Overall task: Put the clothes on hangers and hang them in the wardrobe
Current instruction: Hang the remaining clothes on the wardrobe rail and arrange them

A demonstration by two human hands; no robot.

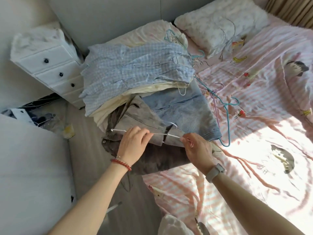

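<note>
A clothes pile (pixel 135 77) lay on the bed (pixel 254 133), drawers (pixel 50 68) to its left, pillow (pixel 220 29) behind, apparently loose hangers (pixel 225 106) right.

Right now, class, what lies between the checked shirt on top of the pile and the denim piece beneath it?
In the head view, a folded cream garment lies between the checked shirt and the denim.

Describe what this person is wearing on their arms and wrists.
Both forearms are bare, with no sleeves in view. The left hand has a red beaded bracelet and a thin chain at its wrist. The right hand has a pale grey-banded smartwatch on its wrist.
</note>
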